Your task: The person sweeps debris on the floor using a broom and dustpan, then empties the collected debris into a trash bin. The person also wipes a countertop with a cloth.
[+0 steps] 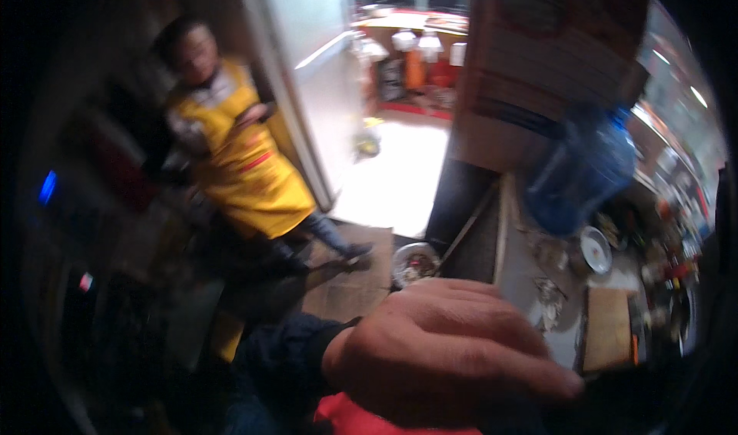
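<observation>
My left hand (455, 345), in a dark sleeve, reaches across the lower middle of the view, very near the camera. Its back faces up, and the fingers point right and curl downward. The palm and most fingertips are hidden, so I cannot tell if anything is in it. Just below the hand shows a piece of red cloth (369, 417). My right hand is out of view. Beyond my knuckles stands a metal basin (416, 263) with scraps inside, blurred.
A person in a yellow apron (253, 175) stands left of a bright doorway (392, 175). On the right, a counter (565, 342) holds a blue water jug (582, 169), a white bowl (595, 250), a wooden cutting board (607, 328) and blurred kitchen items.
</observation>
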`<state>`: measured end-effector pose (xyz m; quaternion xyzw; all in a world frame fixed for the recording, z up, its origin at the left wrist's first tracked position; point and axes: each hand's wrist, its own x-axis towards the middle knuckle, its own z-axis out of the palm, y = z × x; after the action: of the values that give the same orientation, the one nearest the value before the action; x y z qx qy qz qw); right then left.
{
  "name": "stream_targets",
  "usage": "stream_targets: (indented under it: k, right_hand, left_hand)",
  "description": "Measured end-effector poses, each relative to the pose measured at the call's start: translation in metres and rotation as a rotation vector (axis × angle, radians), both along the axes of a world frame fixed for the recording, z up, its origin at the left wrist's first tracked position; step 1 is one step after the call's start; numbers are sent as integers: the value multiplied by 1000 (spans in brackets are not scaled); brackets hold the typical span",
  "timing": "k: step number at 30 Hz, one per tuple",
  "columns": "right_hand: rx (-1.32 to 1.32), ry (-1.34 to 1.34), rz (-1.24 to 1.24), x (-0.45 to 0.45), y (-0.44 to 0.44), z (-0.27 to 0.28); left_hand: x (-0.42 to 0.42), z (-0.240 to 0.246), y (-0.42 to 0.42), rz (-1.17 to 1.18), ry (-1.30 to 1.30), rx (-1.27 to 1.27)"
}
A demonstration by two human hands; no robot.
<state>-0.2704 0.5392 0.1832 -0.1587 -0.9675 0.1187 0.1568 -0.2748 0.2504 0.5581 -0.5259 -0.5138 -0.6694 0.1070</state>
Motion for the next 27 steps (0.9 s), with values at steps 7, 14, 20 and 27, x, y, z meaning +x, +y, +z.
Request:
stream_targets:
  k: [7,14,20,27]
  right_hand:
    - [-34,-26,109,7,2,-3]
    - [24,309,273,24,-13,12]
    - [-92,386,635,46,-60,8]
    - [-38,203,1026,78,-138,-34]
  left_hand:
    - [91,45,-10,366,102,116]
    - [161,59,-12,561,202,121]
    - [247,61,-59,758,223,56]
    - [401,-63,-145,1239,-494,-89]
